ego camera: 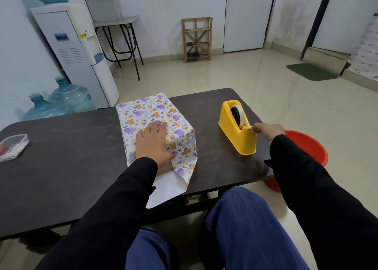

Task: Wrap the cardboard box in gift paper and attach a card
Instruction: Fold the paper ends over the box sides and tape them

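One wide-angle view, worn on the person's head, faces forward and down. The desk (61,147) lies close below, spanning the frame's middle. The left hand (152,141) sits at centre and the right hand (266,129), pinching the tape (239,114), right of it. Both reach in from the near edge. The floor (204,79) and far wall (163,4) fill the top.

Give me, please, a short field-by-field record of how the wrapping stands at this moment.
box: on the table, under the gift paper
near end: paper unfolded, white underside showing
left hand: presses flat on the paper atop the box
right hand: pinches the tape end at the yellow dispenser
dispenser: right of the box, apart from it
card: none seen attached
also: plastic container at the table's left; red basin on the floor
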